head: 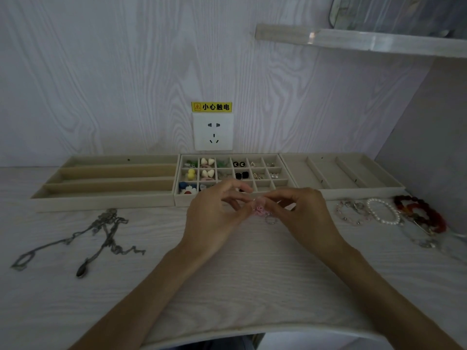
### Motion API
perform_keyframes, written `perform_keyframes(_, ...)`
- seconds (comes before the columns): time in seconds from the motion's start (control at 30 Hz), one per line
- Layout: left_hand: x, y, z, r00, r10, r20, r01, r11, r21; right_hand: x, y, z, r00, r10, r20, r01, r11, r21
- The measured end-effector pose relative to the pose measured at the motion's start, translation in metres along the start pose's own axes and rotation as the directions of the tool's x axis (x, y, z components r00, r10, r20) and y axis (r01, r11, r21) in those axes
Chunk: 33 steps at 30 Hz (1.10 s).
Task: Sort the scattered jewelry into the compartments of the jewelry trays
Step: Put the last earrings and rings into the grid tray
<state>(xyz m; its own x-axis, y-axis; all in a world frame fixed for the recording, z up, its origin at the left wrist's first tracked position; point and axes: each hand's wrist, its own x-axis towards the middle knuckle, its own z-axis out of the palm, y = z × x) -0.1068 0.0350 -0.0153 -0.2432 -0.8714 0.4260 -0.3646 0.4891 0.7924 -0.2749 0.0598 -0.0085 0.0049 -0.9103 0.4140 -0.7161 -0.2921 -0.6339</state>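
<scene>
Near edge: two bare forearms reaching in from 6 o'clock over pale wood-grain table [227,286]. Left hand [214,218] and right hand [300,213] meeting at centre, fingertips of both pinching small pink translucent jewelry piece [259,209] held just above tabletop; exact grip on each side hard to read, so one item or a pair cannot tell. Small silver metal ring [271,220] just below pink piece, hanging or lying, cannot tell. At 9 o'clock: tangled dark silver chain necklaces [101,238] loose on table. At 3 o'clock: white pearl bead bracelet [384,212], dark red bead bracelet [419,213], pale pink crystal bracelet [351,213], all loose, touching or overlapping. Beyond hands at 12 o'clock: beige velvet grid tray with small square compartments [285,184], back rows and left column mostly filled with earrings, several near-right cells bare. At 10 o'clock: beige long-slot tray [106,198], slots bare. At 2 o'clock: beige wide-slot tray [353,192], bare. Far wall: white wall socket [213,131] under yellow warning sticker [211,107]. Likely step: freeing pink piece before dropping into grid cell. Best done slowly, separating pink piece from ring without tugging, then lowering straight into one bare near cell, not across filled cells, releasing low to avoid bounce.
</scene>
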Motion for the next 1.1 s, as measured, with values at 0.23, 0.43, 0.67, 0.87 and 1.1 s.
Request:
perform_keyframes(0.23,0.0,-0.005,-0.002,0.953,0.304,-0.006,-0.28,0.884,0.374,0.006,-0.003,-0.005,0.92,0.274,0.279,-0.337,0.918,0.21)
perform_keyframes(0.43,0.0,-0.004,0.0,0.931,0.364,-0.016,-0.336,0.876,0.347,0.006,-0.007,-0.016,0.709,0.384,0.591,-0.699,0.491,0.52)
perform_keyframes(0.67,-0.001,0.004,-0.001,0.969,0.245,-0.036,-0.238,0.962,0.132,0.008,-0.004,-0.013,0.557,0.208,0.804,-0.813,-0.061,0.579)
perform_keyframes(0.87,-0.002,0.006,0.0,0.987,0.159,-0.029,-0.158,0.987,0.03,0.007,-0.008,-0.013,0.594,0.284,0.752,-0.784,-0.003,0.62)
perform_keyframes(1.1,0.003,0.012,-0.007,0.985,-0.045,0.167,0.104,0.925,-0.364,0.006,-0.011,-0.012,0.788,0.359,0.5,-0.613,0.536,0.581)
